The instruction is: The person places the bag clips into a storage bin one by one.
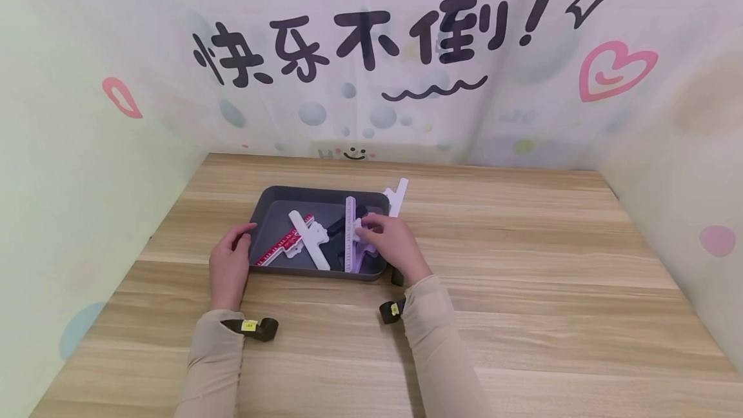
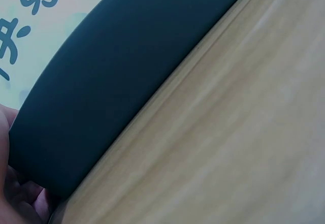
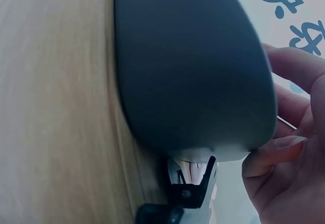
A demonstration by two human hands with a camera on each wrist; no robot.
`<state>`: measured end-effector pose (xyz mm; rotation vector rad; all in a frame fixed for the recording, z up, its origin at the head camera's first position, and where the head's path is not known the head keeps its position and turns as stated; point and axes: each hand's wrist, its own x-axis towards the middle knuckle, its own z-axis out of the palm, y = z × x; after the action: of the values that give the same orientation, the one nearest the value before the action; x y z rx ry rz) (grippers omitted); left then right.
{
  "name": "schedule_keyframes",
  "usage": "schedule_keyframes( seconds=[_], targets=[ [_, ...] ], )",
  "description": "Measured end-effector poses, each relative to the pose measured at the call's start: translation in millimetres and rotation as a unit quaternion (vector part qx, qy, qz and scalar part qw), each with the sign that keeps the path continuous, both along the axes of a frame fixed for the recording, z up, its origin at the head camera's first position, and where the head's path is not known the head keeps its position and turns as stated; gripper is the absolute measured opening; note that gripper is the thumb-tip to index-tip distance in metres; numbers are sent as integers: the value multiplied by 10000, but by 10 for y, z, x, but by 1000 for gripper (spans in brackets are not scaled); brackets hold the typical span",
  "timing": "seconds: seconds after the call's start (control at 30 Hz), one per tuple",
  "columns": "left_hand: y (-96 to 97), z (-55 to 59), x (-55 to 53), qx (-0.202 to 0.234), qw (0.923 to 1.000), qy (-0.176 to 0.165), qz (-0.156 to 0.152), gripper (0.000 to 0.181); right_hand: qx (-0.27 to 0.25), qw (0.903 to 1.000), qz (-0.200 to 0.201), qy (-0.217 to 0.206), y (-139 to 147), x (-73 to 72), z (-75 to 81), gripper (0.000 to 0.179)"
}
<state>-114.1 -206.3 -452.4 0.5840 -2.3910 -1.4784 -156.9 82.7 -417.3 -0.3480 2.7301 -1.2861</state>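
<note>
A dark grey rectangular tray (image 1: 273,211) stands on the wooden table, holding several wide-jawed clips. My left hand (image 1: 230,269) grips the tray's left wall, its fingers also showing at the tray corner in the left wrist view. Over the right rim reaches my right hand (image 1: 397,244), thumb and forefinger pinching the handle of a pale purple clip (image 1: 350,237). A white clip (image 1: 310,240) lies across a red clip (image 1: 275,250) in the tray. Black clips (image 1: 336,228) lie partly hidden beside the purple one. The right wrist view has the tray's outer wall hiding what the fingertips touch.
Outside the tray, a white clip (image 1: 397,197) lies past the right rim. Near the front right corner is a black clip (image 3: 190,193), mostly hidden by my right arm in the head view. A printed curtain (image 1: 348,121) hangs behind the table (image 1: 522,263).
</note>
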Motion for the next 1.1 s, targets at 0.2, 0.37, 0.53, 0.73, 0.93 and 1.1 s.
schedule_keyframes(
  seconds=[0.2, 0.37, 0.53, 0.73, 0.93, 1.1],
  targets=[
    [-2, 6, 2, -1, 10000, -1, -34, 29, 134, 9999, -4, 86, -10, -9, -19, 32],
    [-8, 7, 1, 8, 10000, -4, -30, 30, 234, 9992, 25, 323, -13, -16, -38, 31],
    [-11, 1, -5, 2, 10000, 39, -49, 30, 217, 9989, 49, 406, -10, -13, -34, 29],
    [-14, -13, -6, 15, 10000, -20, -30, 30, 242, 9987, 50, 440, -14, -12, -27, 26],
    [-12, -8, -4, 22, 10000, -49, -38, 31, 342, 9986, 83, 393, -18, -12, -31, 25],
    [-1, -4, 1, 23, 10000, -51, -39, 31, 506, 9976, 136, 448, -24, -9, -31, 23]
  ],
)
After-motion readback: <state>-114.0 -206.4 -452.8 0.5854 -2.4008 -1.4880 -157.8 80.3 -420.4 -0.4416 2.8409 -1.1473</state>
